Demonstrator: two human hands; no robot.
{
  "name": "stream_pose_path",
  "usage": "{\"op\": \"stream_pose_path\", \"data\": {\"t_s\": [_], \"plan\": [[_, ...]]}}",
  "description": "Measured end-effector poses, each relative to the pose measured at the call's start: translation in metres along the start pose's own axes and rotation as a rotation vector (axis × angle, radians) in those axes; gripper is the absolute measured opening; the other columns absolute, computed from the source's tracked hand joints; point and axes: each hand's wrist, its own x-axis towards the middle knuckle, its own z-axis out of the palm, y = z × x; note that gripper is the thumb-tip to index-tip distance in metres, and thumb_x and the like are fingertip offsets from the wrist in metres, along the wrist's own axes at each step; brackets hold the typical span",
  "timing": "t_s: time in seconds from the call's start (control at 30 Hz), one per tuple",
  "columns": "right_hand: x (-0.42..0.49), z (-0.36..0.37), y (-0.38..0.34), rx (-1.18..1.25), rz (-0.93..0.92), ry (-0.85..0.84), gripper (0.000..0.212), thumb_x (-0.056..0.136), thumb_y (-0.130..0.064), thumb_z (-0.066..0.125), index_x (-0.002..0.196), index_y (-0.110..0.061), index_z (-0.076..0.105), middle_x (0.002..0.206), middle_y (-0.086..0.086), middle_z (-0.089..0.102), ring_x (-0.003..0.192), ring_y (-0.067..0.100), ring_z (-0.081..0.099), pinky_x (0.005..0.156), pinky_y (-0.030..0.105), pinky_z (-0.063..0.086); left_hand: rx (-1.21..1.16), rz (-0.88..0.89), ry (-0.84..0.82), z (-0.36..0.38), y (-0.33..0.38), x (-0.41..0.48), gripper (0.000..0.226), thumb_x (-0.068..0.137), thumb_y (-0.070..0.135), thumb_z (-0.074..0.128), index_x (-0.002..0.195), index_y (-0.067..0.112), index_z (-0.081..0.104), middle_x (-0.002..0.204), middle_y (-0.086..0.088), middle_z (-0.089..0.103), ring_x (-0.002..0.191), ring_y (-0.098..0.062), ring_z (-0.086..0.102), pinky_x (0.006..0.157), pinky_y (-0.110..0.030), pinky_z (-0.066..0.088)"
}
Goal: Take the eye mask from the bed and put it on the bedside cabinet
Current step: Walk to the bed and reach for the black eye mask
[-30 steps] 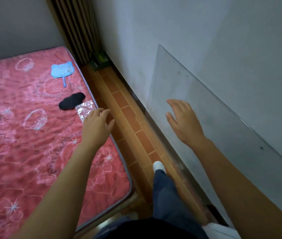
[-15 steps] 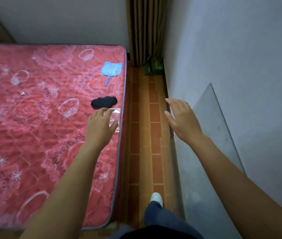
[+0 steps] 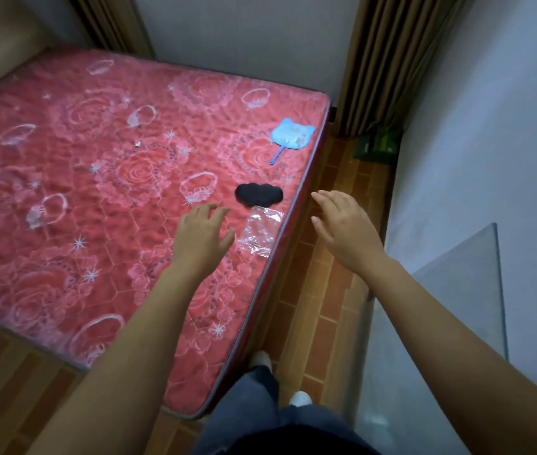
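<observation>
Bed [image 3: 103, 198]: red quilted mattress, fills left and centre; brick floor strip [image 3: 319, 290] along its right edge, wall beyond. No bedside cabinet in view.

Left hand [image 3: 199, 236]: over the mattress, fingers loosely spread, holding nothing.

Right hand [image 3: 342, 229]: over the floor strip just off the bed edge, open flat, empty.

Fan [image 3: 291, 136]: blue, far right corner of the bed, well apart from the mask.

Wrapper [image 3: 258, 234]: clear plastic, between the two hands, its far end touching or just short of the mask.

Mask [image 3: 258, 194]: black, flat on the mattress near the right edge. Long axis runs left-right across the view. Lies ahead of both hands, slightly right of the left fingertips, left of the right hand. Left hand looks nearer; a short forward reach should meet the mask's left lobe.
</observation>
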Motion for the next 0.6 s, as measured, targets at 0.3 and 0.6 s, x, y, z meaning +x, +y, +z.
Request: {"op": "stream_pose_path", "data": {"t_s": [0.3,0.6], "plan": [[0.047,0.019,-0.001,-0.049,-0.091,-0.026,0.042,0.093,-0.024,0.048,0.132,-0.008,0.043,0.136,0.013,0.052,0.129,0.03,0.042,0.106,0.041,0.034,0.021,0.022,-0.014,0.007,-0.024,0.047,0.045,0.089,0.031,0.049,0.13,0.012,0.045,0.135,-0.016,0.049,0.128,-0.03,0.04,0.106,-0.045,0.032],[0.101,0.088,0.012,-0.026,-0.072,-0.058,0.043,0.092,-0.021,0.048,0.131,-0.004,0.043,0.134,0.018,0.053,0.127,0.033,0.045,0.105,0.043,0.035,0.027,0.078,-0.096,0.068,-0.065,0.105,0.046,0.09,0.028,0.05,0.131,0.01,0.043,0.136,-0.019,0.048,0.128,-0.031,0.041,0.105,-0.046,0.031]]}}
